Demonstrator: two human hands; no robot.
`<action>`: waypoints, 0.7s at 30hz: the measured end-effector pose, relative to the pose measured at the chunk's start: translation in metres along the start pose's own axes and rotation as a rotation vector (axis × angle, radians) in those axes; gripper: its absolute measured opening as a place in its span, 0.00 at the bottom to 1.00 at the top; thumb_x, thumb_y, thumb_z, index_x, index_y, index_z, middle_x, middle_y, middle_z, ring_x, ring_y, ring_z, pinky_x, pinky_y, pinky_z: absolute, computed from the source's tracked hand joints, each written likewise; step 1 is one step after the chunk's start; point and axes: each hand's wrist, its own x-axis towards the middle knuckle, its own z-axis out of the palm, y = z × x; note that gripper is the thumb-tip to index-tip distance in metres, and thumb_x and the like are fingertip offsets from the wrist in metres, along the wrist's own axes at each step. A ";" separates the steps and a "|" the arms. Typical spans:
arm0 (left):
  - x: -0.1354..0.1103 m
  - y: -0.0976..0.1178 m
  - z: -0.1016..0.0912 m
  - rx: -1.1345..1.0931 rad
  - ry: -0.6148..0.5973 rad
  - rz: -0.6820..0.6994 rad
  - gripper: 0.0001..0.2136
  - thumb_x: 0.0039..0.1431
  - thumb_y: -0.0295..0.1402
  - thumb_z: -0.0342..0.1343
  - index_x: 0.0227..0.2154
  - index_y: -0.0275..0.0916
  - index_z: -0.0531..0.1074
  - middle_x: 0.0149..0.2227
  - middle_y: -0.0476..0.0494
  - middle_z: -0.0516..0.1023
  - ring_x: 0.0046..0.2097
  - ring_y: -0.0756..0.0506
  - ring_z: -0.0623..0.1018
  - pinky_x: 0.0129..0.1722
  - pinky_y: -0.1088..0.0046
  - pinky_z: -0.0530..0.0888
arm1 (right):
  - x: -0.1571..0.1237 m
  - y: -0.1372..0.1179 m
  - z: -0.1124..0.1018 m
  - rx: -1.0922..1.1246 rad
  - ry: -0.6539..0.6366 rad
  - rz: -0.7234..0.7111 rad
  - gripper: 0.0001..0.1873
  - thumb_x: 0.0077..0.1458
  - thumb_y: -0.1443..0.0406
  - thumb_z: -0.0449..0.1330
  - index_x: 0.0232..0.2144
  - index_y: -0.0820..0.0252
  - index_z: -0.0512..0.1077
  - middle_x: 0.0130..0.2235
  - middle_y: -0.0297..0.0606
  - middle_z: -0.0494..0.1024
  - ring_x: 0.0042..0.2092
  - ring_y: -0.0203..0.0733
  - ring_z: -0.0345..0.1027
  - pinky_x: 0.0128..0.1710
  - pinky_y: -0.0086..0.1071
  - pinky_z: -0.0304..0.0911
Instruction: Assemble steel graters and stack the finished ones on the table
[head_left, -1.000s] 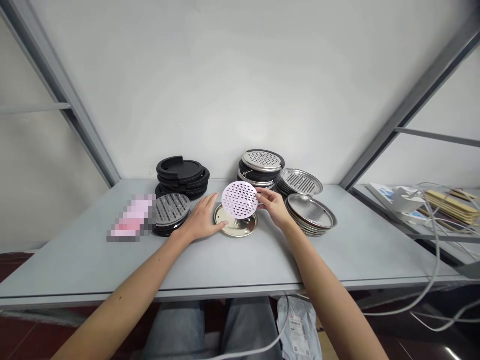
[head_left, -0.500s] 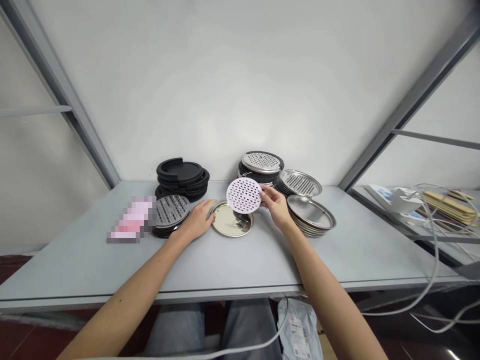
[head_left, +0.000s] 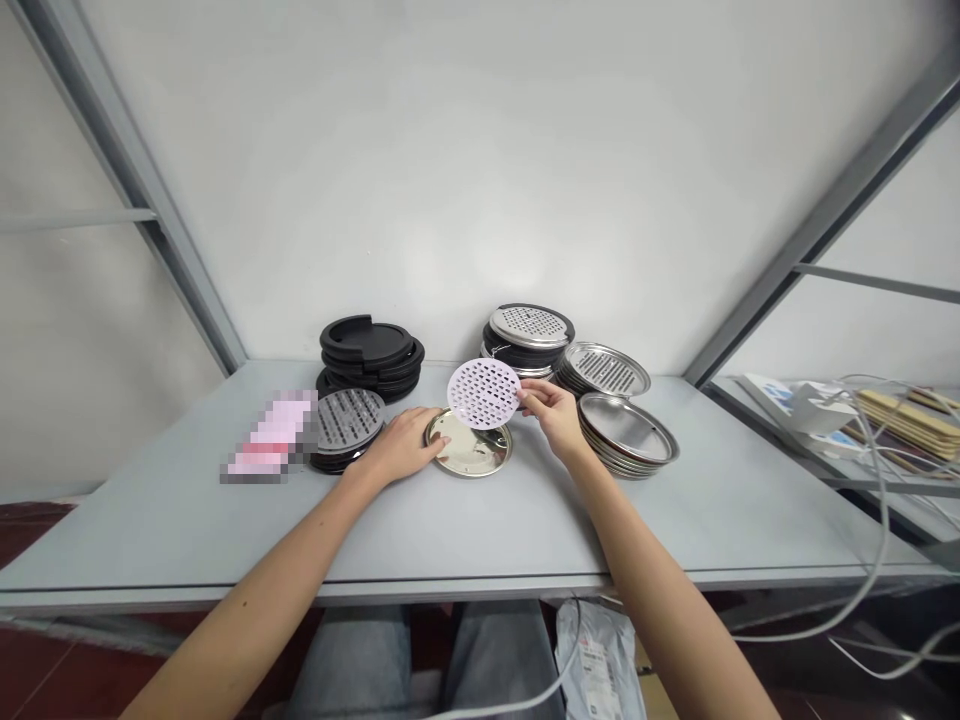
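A thin pale disc (head_left: 484, 394), round and perforated with many small holes, is pinched at its right edge by my right hand (head_left: 556, 415). It is tilted toward me above a shiny round metal plate (head_left: 474, 458) with a low rim, covering the plate's far part. My left hand (head_left: 401, 445) is at the plate's left rim, thumb over its edge and fingers along the far-left side. Left of that hand is a stack topped by a dark slotted plate (head_left: 349, 418). Shallow metal plates (head_left: 630, 430) are stacked to the right of my right hand.
Black notched rings (head_left: 371, 340) are stacked at the back left. Behind the disc stands another stack topped by a perforated metal disc (head_left: 529, 325), beside slotted metal plates (head_left: 606, 368). A blurred pink item (head_left: 271, 430) lies left. White cables (head_left: 874, 540) hang at the right.
My left thumb has moved over the plate's left edge, and its fingers have drawn in along the rim. The perforated disc stays in my right hand, tilted slightly differently. The view shifts a little.
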 end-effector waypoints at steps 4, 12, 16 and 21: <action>-0.002 0.002 -0.002 -0.014 -0.032 -0.011 0.29 0.55 0.44 0.57 0.58 0.40 0.61 0.56 0.37 0.70 0.56 0.37 0.71 0.55 0.60 0.67 | 0.000 0.004 -0.001 -0.047 -0.076 0.086 0.20 0.42 0.56 0.68 0.36 0.63 0.76 0.31 0.40 0.80 0.29 0.37 0.70 0.29 0.30 0.64; -0.002 0.007 -0.010 -0.010 -0.124 0.011 0.49 0.34 0.56 0.67 0.60 0.43 0.58 0.57 0.38 0.69 0.58 0.32 0.69 0.54 0.58 0.67 | 0.001 0.009 -0.002 -0.152 -0.175 0.284 0.18 0.38 0.60 0.69 0.33 0.65 0.77 0.25 0.37 0.78 0.24 0.34 0.67 0.26 0.29 0.63; -0.002 0.007 -0.012 -0.003 -0.156 0.047 0.50 0.34 0.56 0.67 0.61 0.44 0.57 0.58 0.38 0.68 0.58 0.33 0.69 0.56 0.58 0.66 | 0.000 0.008 -0.002 -0.193 -0.239 0.261 0.18 0.39 0.60 0.69 0.34 0.64 0.78 0.25 0.37 0.79 0.25 0.35 0.67 0.27 0.29 0.64; -0.002 0.008 -0.010 -0.008 -0.154 0.008 0.48 0.35 0.55 0.67 0.61 0.45 0.58 0.57 0.39 0.69 0.57 0.33 0.69 0.56 0.58 0.65 | -0.002 0.009 -0.002 -0.252 -0.338 0.238 0.19 0.42 0.58 0.68 0.36 0.64 0.79 0.27 0.38 0.80 0.27 0.37 0.69 0.26 0.29 0.63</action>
